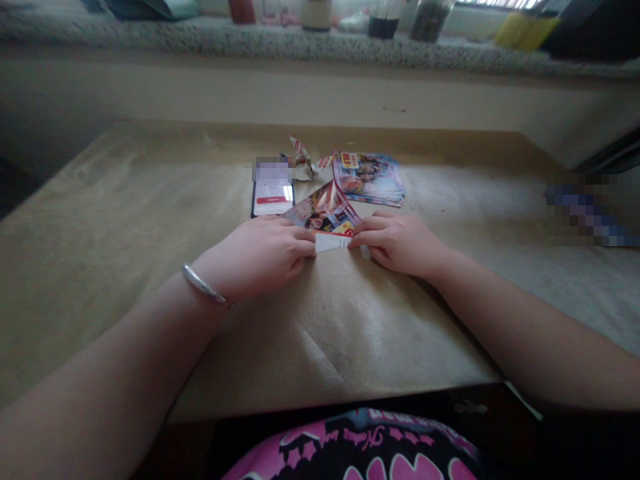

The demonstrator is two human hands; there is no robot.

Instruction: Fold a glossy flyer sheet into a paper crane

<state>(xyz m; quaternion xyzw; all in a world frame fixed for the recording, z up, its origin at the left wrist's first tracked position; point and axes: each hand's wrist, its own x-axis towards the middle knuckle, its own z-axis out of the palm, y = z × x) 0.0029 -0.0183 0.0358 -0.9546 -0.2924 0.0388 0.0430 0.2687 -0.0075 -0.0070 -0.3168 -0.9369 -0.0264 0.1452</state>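
A colourful printed sheet of paper (pixel 327 210), folded to a point at the far end, lies on the table between my hands. Along its near edge a white strip (pixel 331 242) is turned up. My left hand (pixel 267 250), a silver bangle on its wrist, presses the left end of this edge with closed fingers. At the right end, the fingers of my right hand (pixel 395 241) pinch and press the paper. Just beyond it is a stack of similar printed sheets (pixel 373 177). A phone (pixel 273 193) with a lit screen lies beyond my left hand.
A crumpled or folded paper piece (pixel 303 163) stands between the phone and the stack. The tan-covered table (pixel 125 253) meets a wall at the back. Jars and pots line the speckled sill (pixel 280 47). A blurred blue item (pixel 593 210) lies far right.
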